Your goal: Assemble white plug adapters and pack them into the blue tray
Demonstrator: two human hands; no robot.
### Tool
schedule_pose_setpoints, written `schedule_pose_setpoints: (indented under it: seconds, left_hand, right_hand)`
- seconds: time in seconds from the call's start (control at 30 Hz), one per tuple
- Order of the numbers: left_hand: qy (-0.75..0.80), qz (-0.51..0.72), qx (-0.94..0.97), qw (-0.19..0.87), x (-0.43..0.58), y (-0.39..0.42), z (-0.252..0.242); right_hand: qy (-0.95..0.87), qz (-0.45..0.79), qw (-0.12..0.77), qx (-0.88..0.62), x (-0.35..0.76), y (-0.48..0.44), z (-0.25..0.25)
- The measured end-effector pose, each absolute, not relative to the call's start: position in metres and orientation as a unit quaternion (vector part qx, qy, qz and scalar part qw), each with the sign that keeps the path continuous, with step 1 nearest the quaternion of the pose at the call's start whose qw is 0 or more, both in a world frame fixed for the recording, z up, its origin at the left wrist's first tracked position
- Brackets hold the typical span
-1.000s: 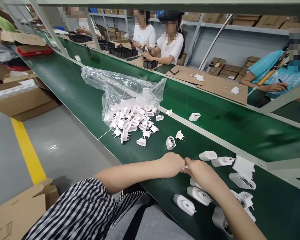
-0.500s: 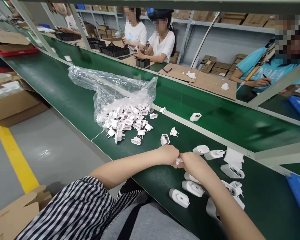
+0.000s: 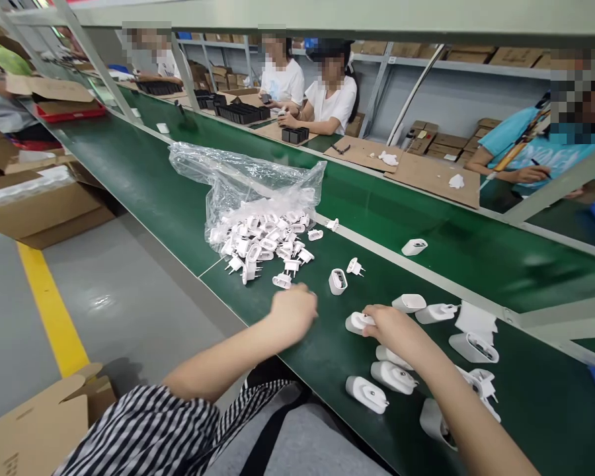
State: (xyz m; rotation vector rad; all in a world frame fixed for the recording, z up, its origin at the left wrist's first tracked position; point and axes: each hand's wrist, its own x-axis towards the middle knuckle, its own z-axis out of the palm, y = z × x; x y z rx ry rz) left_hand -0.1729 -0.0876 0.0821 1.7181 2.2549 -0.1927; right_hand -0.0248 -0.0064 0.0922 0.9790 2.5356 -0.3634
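Note:
My right hand point(image 3: 393, 327) grips a white charger shell point(image 3: 357, 322) just above the green table point(image 3: 327, 357). My left hand point(image 3: 294, 311) has its fingers curled and hovers close to the near edge of a pile of white plug inserts point(image 3: 264, 241); I cannot see anything in it. The pile spills out of a clear plastic bag point(image 3: 242, 182). Several more white charger shells point(image 3: 394, 377) lie by my right forearm. One open shell point(image 3: 338, 281) and a loose plug insert point(image 3: 355, 267) lie between my hands and the pile.
A green conveyor belt point(image 3: 476, 258) runs behind the table and carries a single white shell point(image 3: 414, 246). Other people sit across it at cardboard sheets point(image 3: 426, 173) and black trays point(image 3: 242, 112). Cardboard boxes point(image 3: 39, 205) stand on the floor at left.
My hands were pressed together over a small part; now they have separated. The left hand has moved left toward the pile, and the right hand keeps the white shell.

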Motion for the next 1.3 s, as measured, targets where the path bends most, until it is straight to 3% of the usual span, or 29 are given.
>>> schedule_pose_setpoints:
  seconds: [0.1,0.2,0.4,0.5,0.6,0.8,0.9,1.1,1.3]
  left_hand:
    - [0.86,-0.034,0.506,0.053,-0.209,-0.094,0.072]
    - [0.852,0.03,0.513,0.096,-0.231,-0.093,0.058]
    - [0.667,0.484,0.498,0.27,-0.207,-0.079,0.065]
    - [0.551,0.607,0.458,0.343,-0.179,-0.061,0.067]
    - [0.542,0.613,0.43,0.382,-0.165,-0.048,0.061]
    - [0.741,0.425,0.481,0.198,-0.168,-0.04,0.042]
    - [0.764,0.343,0.505,0.211,-0.168,-0.034,0.032]
    - [0.68,0.389,0.536,0.315,-0.171,-0.027,0.02]
    - [0.695,0.377,0.55,0.27,-0.172,-0.029,0.022]
  right_hand:
    - [0.908,-0.16,0.159,0.353,-0.017,-0.003,0.102]
    - [0.908,-0.183,0.086,0.367,-0.011,0.003,0.117]
    - [0.847,-0.424,-0.049,0.316,-0.025,0.022,0.112]
    - [0.773,-0.569,-0.098,0.264,-0.037,0.028,0.097]
    - [0.741,-0.598,-0.16,0.259,-0.041,0.032,0.089]
    - [0.78,-0.485,-0.237,0.317,-0.035,0.049,0.088]
    - [0.82,-0.429,-0.217,0.31,-0.037,0.057,0.08]
    - [0.895,-0.322,-0.15,0.269,-0.045,0.058,0.06]
    - [0.924,-0.233,-0.102,0.285,-0.051,0.052,0.058]
